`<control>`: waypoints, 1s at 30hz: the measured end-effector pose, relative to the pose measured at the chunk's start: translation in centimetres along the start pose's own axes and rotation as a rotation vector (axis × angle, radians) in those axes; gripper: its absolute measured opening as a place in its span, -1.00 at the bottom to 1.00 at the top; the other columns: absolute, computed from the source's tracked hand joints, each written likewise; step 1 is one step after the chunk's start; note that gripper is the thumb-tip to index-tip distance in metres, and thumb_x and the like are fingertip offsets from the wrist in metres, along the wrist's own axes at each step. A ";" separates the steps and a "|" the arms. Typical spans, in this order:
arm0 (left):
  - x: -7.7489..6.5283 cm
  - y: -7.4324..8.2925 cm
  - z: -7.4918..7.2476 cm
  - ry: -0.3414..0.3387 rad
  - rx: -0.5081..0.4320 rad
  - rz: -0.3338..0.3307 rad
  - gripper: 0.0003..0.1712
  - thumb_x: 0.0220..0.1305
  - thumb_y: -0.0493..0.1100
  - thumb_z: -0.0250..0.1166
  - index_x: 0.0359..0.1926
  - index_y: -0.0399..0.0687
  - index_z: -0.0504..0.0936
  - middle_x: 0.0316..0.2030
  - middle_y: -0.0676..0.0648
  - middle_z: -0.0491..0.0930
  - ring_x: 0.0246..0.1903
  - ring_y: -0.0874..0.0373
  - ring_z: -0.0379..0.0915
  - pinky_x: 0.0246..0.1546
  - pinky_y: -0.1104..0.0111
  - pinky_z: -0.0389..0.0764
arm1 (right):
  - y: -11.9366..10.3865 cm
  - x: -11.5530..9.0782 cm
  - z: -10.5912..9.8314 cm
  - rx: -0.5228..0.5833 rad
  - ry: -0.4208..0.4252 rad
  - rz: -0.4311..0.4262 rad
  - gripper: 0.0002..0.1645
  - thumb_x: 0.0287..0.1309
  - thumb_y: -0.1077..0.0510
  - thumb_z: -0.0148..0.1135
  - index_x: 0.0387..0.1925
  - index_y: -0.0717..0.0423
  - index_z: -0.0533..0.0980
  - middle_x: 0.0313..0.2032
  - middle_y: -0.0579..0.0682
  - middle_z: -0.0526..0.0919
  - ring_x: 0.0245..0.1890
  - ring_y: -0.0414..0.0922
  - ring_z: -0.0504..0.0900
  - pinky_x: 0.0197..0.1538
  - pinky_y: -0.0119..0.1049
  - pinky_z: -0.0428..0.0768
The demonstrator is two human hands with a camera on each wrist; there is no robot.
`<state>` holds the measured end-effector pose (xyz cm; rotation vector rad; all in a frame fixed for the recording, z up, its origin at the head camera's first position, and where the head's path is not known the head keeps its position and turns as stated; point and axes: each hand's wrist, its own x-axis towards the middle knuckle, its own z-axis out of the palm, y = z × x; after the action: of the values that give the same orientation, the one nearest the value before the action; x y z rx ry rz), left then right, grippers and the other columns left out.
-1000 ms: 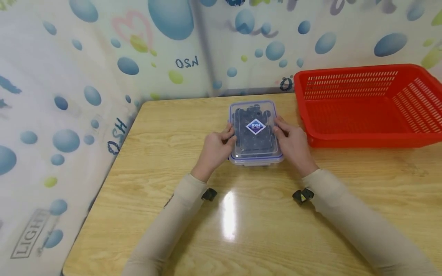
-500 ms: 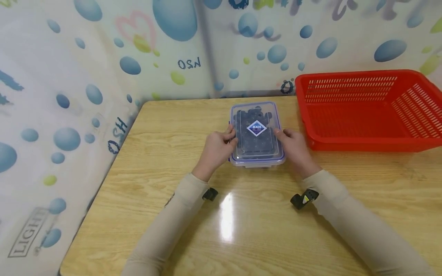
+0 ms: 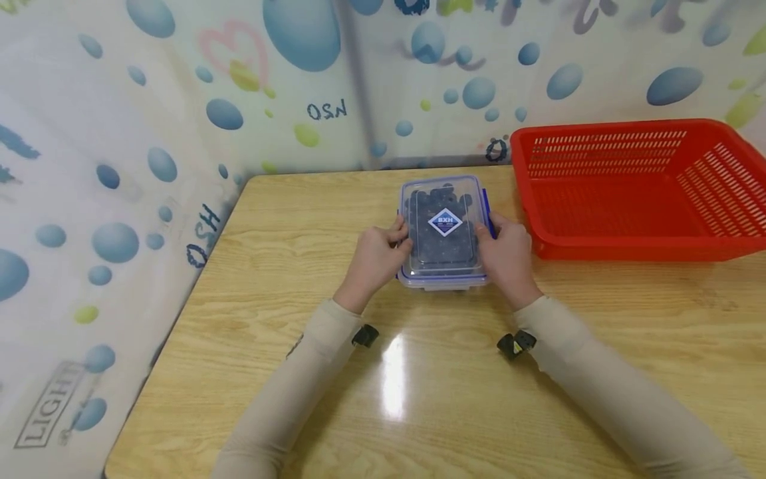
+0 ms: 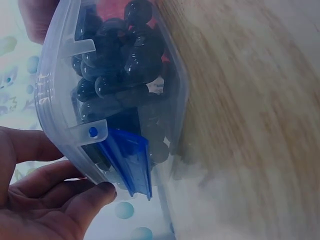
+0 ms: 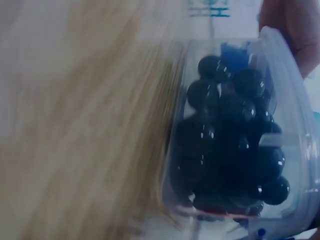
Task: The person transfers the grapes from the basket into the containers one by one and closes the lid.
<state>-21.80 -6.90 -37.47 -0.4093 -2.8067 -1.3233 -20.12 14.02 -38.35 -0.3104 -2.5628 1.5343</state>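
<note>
A clear plastic food container (image 3: 444, 273) with a blue-edged lid stands on the table, packed with dark, glossy round balls (image 5: 225, 130). A diamond-shaped label (image 3: 445, 222) marks the lid. My left hand (image 3: 374, 263) pinches the lid's left edge between thumb and fingers. Beside that hand, the left wrist view shows a blue latch (image 4: 127, 162) angled out from the container's side. My right hand (image 3: 507, 256) grips the right edge, its thumb on the lid rim and its fingers at another blue latch (image 3: 487, 209), which sticks out. The right fingers are partly hidden behind the rim.
A red slatted basket (image 3: 646, 249) stands close to the right of the container. Behind the wooden table (image 3: 269, 279) hangs a white wall covering (image 3: 383, 86) with blue and green dots. Both wrists carry small black cameras.
My right hand has shifted, slipping down from the container's side, then closing back in. The right blue latch now stands out from the edge. My left hand has stayed on its side.
</note>
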 end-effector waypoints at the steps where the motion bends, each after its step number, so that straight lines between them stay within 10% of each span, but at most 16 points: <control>1: 0.0 0.0 0.0 -0.003 0.004 0.000 -0.66 0.33 -0.28 0.23 0.09 -0.33 0.55 0.22 -0.23 0.40 -0.81 0.11 0.31 -0.82 0.46 0.14 | -0.2 0.0 0.0 -0.012 -0.010 0.011 -0.41 0.46 0.14 0.05 0.39 0.31 0.24 0.35 0.18 0.32 0.34 0.06 0.31 0.29 -0.02 0.33; 6: 0.1 0.4 -0.2 -0.016 0.031 -0.001 -0.66 0.32 -0.31 0.23 0.09 -0.33 0.55 0.23 -0.25 0.39 -0.86 0.29 -0.06 -0.84 0.48 0.20 | -0.8 0.0 0.1 -0.100 -0.022 0.020 -0.40 0.45 0.14 0.05 0.42 0.25 0.21 0.38 0.14 0.27 0.36 0.05 0.28 0.29 -0.01 0.32; 21: 0.2 0.7 -0.5 -0.051 0.054 -0.006 -0.66 0.35 -0.29 0.22 0.12 -0.30 0.55 0.25 -0.26 0.37 -0.82 0.23 0.14 -0.84 0.49 0.24 | -1.1 0.0 0.5 -0.374 0.027 -0.168 -0.55 0.39 0.27 0.02 0.25 0.34 0.44 0.15 0.30 0.53 0.10 0.27 0.53 0.19 0.15 0.44; 24: 0.0 0.4 -0.5 -0.039 0.042 -0.009 -0.66 0.35 -0.28 0.23 0.11 -0.30 0.55 0.25 -0.24 0.36 -0.49 0.10 0.62 -0.82 0.47 0.26 | -0.9 0.0 0.4 -0.338 0.004 -0.141 -0.53 0.42 0.23 0.04 0.29 0.26 0.41 0.26 0.22 0.44 0.21 0.21 0.45 0.22 0.09 0.41; 30: -0.3 -0.7 0.1 -0.007 -0.069 0.003 -0.58 0.36 -0.25 0.25 0.18 -0.32 0.49 0.29 -0.15 0.35 0.00 -0.02 0.58 -0.34 0.52 0.59 | -0.1 -0.1 0.3 -0.306 -0.002 -0.136 -0.53 0.43 0.18 0.07 0.30 0.21 0.38 0.29 0.18 0.38 0.27 0.15 0.39 0.21 0.07 0.41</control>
<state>-21.65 -7.35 -38.13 -0.4199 -2.7714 -1.4248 -20.05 13.71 -38.43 -0.1616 -2.7536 1.0975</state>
